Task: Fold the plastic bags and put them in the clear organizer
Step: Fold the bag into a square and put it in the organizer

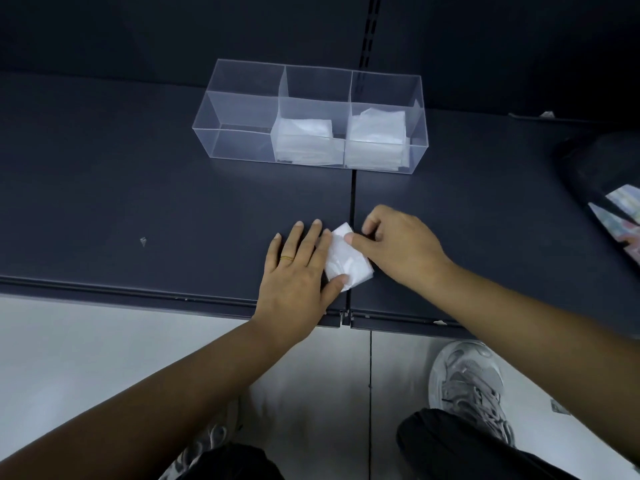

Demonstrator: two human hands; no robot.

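Partly under right grip (398, 249), folded bag (349, 266)

Gold ring (286, 259) on left hand (294, 285) — grey sneakers (467, 382), black trousers (450, 448).

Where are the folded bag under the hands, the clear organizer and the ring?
folded bag (348, 263): head view, its white middle.
clear organizer (242, 112): head view, front wall of empty left compartment.
ring (286, 259): head view, the gold band.
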